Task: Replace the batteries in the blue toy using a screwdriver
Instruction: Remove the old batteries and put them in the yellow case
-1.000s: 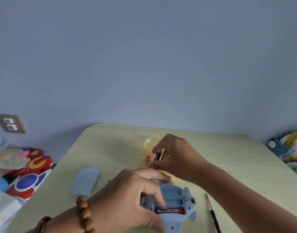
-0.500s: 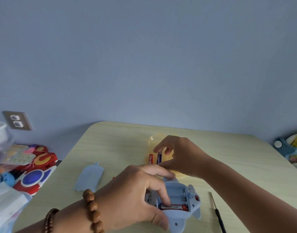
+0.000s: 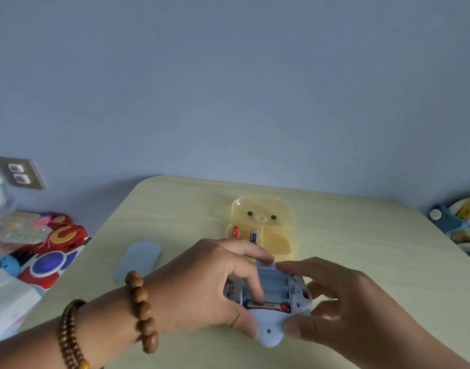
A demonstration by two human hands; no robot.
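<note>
The blue toy [image 3: 271, 328] lies face down near the front edge of the table [image 3: 175, 209], with its back turned up and the battery bay open. One red battery [image 3: 268, 306] sits in the slot nearest the person, and the slots beyond it show pale blue plastic.

The left hand [image 3: 202, 286] grips the toy from the left. Its thumb curls round the near end and its forefinger stretches over the far end. A middle finger dips into the bay, its tip touching the red battery. The right hand [image 3: 345, 307] holds the toy from the other side, thumb pressed against the near end and fingers curled round the right flank. Its forefinger reaches the far end, close to the tip of the left forefinger.

Just behind the toy a yellow bear-shaped case [image 3: 279, 243] lies open, its lid folded back so the bear face looks up. Its left compartment holds two loose cells side by side, a red cell [image 3: 236, 231] and a dark blue cell [image 3: 254, 235].

Left of the hands and apart from them, the pale blue battery cover [image 3: 138, 259] lies flat on the table. Wooden bead bracelets [image 3: 142, 312] circle the left wrist.

Off the table's left edge sits a heap of bright toys [image 3: 53, 249], with a wall socket [image 3: 19, 173] above them on the blue wall. At the far right there is more coloured clutter [image 3: 465, 222], too blurred for me to make out.
</note>
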